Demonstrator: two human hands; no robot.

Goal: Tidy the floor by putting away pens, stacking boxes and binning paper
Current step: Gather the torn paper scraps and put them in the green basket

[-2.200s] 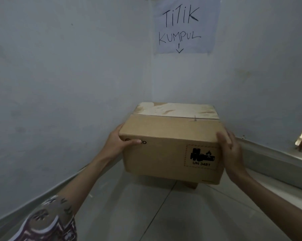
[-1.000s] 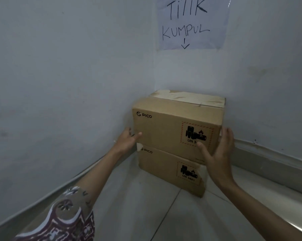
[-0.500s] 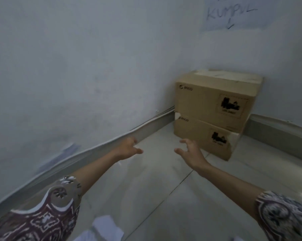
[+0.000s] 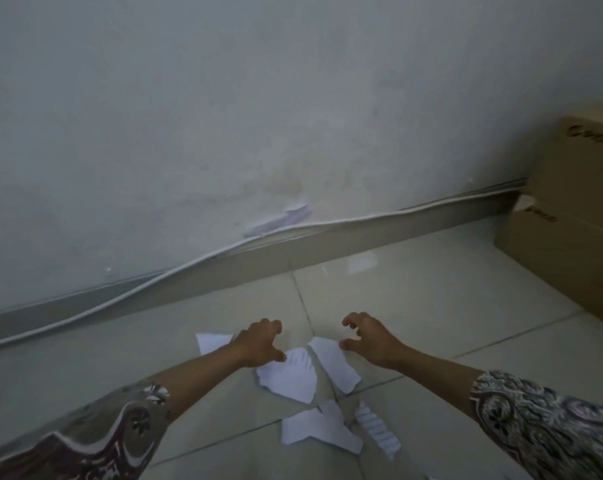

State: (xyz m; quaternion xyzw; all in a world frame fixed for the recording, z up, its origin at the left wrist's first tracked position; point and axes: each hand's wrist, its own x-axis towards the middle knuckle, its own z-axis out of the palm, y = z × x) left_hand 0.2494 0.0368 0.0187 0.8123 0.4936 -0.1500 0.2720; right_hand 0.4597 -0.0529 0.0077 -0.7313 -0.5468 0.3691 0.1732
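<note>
A: Hand state?

B: Left hand [image 4: 258, 344] and right hand [image 4: 369, 339] both empty, fingers loosely curled, spread apart over the torn paper [image 4: 288, 375] on the floor [image 4: 431, 289]. Looks set up for a two-handed scoop; whether either one touches paper, can't tell.

A: Paper count?

B: Five white scraps visible, clustered between and below the hands; one is partly under the left wrist.

A: Boxes?

B: Two boxes [image 4: 577, 216], one on top of the other, at the right edge against the wall [image 4: 224, 116]. Stacking looks done.

A: Pens? Bin?

B: None in view.
</note>
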